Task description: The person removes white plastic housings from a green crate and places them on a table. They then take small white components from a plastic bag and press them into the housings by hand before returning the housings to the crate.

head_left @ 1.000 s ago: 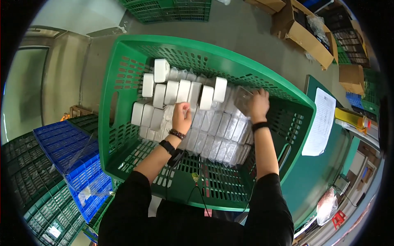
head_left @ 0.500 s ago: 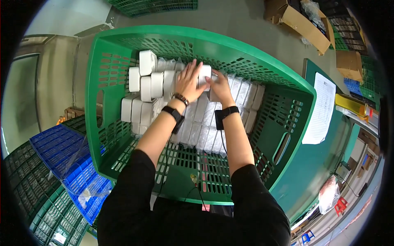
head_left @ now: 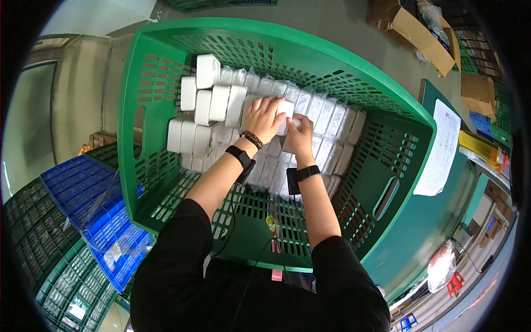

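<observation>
A large green plastic crate holds rows of white rectangular blocks, many in clear plastic wrap. Between my hands sits one white block. The fingers of my left hand bend over its left side and lie against the neighbouring blocks. At its right end, the bent fingers and thumb of my right hand grip it. Several bare white blocks stand higher on the left, one raised at the far left corner. My palms and forearms hide part of the rows beneath.
Blue crates and dark green crates are stacked at the left. On the right, a green tabletop carries a printed sheet and a yellow item. An open cardboard box lies at the far right.
Both hands have moved nearer within the crate, bringing the white block along. The view has shifted a little, so the crate sits higher in the picture.
</observation>
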`<state>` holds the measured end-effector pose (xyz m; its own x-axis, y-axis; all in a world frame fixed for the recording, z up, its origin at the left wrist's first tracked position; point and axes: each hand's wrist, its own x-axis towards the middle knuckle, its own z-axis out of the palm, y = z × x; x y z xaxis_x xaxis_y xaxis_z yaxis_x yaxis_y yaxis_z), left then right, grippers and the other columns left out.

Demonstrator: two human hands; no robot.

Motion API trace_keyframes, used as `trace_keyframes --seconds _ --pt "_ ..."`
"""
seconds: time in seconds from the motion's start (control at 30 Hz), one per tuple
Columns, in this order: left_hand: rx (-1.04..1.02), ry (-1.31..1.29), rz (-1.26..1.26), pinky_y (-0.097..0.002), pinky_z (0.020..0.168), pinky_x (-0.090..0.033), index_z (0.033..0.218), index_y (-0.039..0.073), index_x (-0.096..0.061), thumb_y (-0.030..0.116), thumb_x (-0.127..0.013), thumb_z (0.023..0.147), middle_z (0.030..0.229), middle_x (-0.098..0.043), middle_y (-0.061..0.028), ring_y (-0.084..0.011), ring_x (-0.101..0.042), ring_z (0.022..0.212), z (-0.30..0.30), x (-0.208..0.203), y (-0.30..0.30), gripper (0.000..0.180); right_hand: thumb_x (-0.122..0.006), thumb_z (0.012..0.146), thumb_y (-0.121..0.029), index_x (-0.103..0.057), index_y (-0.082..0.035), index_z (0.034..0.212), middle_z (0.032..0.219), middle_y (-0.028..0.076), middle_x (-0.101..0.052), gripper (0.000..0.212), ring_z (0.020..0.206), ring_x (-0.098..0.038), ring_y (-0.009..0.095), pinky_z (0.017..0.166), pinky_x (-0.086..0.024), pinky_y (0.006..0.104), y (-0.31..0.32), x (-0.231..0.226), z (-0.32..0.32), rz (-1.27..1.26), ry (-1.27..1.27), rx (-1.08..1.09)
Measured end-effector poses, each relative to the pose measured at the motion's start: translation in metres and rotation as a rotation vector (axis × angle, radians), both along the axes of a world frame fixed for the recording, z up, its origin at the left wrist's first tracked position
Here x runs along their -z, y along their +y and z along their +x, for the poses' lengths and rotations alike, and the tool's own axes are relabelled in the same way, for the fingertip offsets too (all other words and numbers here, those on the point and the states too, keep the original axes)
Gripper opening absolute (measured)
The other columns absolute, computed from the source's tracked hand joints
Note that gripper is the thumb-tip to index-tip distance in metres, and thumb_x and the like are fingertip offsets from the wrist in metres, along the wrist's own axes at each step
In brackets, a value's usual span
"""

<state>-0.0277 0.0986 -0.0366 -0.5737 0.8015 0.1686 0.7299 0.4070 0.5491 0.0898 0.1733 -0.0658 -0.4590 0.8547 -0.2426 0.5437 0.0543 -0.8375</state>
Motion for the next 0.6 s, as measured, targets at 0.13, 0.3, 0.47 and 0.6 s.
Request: trace_keyframes --seconds 0.13,0.3,0.47,0.6 --pt "-0.201 0.097 -0.032 -0.0411 0.089 -0.032 0.115 0.009 -0.043 0.026 -0.056 0.076 0.114 -0.044 -0.0118 -0.0305 -0.04 0.104 -0.017 0.008 -0.017 0.044 -0.055 0.081 -0.026 -0.049 -0.004 0.109 0.114 0.011 -0.045 0.036 0.1 -0.045 0.023 0.085 -0.036 0.0297 0.005 0.008 0.012 -0.236 0.079 0.195" --pt "-0.437 0.107 0.018 -0.0455 0.093 -0.026 0.122 0.013 -0.036 0.029 -0.06 0.071 0.123 -0.035 -0.017 -0.032 -0.032 0.113 -0.009 0.034 -0.025 0.059 -0.047 0.085 -0.035 -0.044 -0.003 0.114 0.115 0.01 -0.045 0.043 0.105 -0.043 0.023 0.089 -0.034 0.0317 0.013 0.031 0.028 -0.714 0.541 0.376" --pt "-0.451 -0.161 -0.316 -0.0466 0.096 -0.022 0.128 0.017 -0.029 0.038 -0.064 0.067 0.13 -0.023 -0.0218 -0.0357 -0.023 0.12 -0.004 0.021 -0.012 0.073 -0.048 0.084 -0.041 -0.034 0.0 0.124 0.12 0.01 -0.042 0.059 0.108 -0.042 0.021 0.091 -0.032 0.0297 0.01 0.03 0.043 -0.949 0.676 0.348" --pt "-0.4 -0.424 -0.19 -0.0484 0.097 -0.019 0.13 0.021 -0.027 0.054 -0.064 0.061 0.132 -0.016 -0.0229 -0.0389 -0.018 0.121 -0.003 0.024 -0.028 0.085 -0.053 0.083 -0.03 -0.025 -0.002 0.128 0.117 0.009 -0.045 0.061 0.103 -0.046 0.02 0.088 -0.036 0.0286 0.003 0.01 0.041 -0.637 0.563 0.165"
